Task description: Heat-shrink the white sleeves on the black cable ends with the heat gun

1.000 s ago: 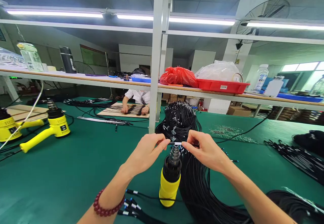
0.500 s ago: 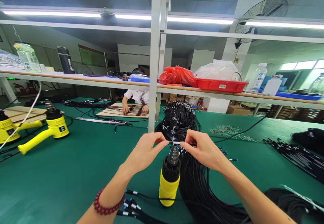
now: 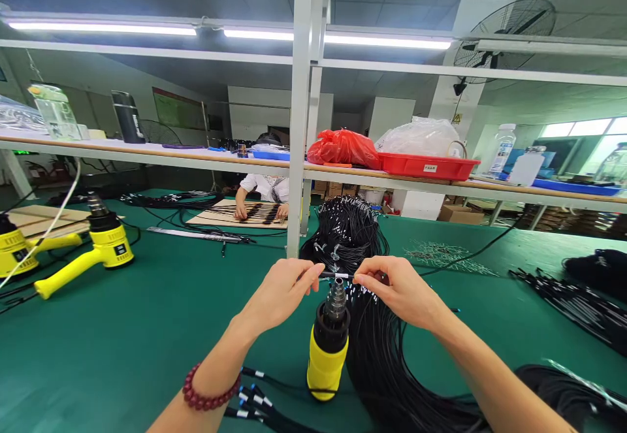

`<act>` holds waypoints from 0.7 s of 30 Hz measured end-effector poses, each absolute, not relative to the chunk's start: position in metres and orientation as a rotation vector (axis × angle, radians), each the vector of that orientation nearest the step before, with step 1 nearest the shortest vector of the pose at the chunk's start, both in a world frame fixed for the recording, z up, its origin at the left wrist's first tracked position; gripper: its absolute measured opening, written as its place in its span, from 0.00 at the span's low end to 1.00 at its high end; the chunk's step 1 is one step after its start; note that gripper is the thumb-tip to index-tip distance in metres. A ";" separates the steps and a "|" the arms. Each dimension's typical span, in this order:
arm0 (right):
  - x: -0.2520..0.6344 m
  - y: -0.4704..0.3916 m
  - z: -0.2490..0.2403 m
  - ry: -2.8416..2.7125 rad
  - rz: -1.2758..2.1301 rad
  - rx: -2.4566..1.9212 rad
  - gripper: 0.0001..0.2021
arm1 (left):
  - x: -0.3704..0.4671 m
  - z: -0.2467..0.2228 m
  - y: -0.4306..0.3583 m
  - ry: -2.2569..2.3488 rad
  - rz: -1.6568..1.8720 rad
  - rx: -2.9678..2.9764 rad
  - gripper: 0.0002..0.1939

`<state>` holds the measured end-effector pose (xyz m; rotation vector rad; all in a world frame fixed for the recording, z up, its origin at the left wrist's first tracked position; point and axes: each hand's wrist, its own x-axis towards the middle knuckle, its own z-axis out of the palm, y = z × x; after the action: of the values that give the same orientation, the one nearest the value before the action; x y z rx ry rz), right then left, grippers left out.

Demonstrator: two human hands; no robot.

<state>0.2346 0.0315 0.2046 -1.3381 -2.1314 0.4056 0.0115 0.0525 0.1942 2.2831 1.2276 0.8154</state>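
A thin black cable with a white sleeve (image 3: 341, 275) is stretched level just above the nozzle of an upright yellow heat gun (image 3: 327, 361). My left hand (image 3: 287, 289), with a dark red bead bracelet at the wrist, pinches the cable's left end. On the other side of the nozzle, my right hand (image 3: 394, 286) pinches the cable to the right of the sleeve. Behind and right of the heat gun lies a big bundle of black cables (image 3: 377, 348). Several cable ends with white sleeves and blue tips (image 3: 252, 400) rest beside my left forearm.
Two more yellow heat guns (image 3: 110, 247) (image 3: 17, 250) are at the left of the green table (image 3: 186, 315). A white post (image 3: 296, 113) and shelf stand ahead. Across the table, a person's hands (image 3: 241, 211) touch black strips on a board. More cables (image 3: 563, 296) lie right.
Both hands have shifted slightly, with my right fingertips a little farther right from the nozzle. More of the cable and sleeve shows between them. The person's hands across the table have moved slightly.
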 end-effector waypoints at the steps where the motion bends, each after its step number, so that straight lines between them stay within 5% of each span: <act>1: 0.234 0.032 0.204 -2.131 0.407 -1.338 0.13 | 0.011 0.194 0.053 1.218 0.813 2.290 0.27; 10: 0.233 0.032 0.201 -2.068 0.444 -1.319 0.08 | 0.012 0.193 0.053 1.147 0.915 2.223 0.15; 21: 0.237 0.032 0.205 -2.193 0.379 -1.379 0.16 | 0.012 0.192 0.054 1.136 0.931 2.158 0.17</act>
<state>0.2369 0.0321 0.2045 -1.3789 -2.1931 0.3787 0.0123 0.0535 0.1916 2.1582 1.1361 0.9315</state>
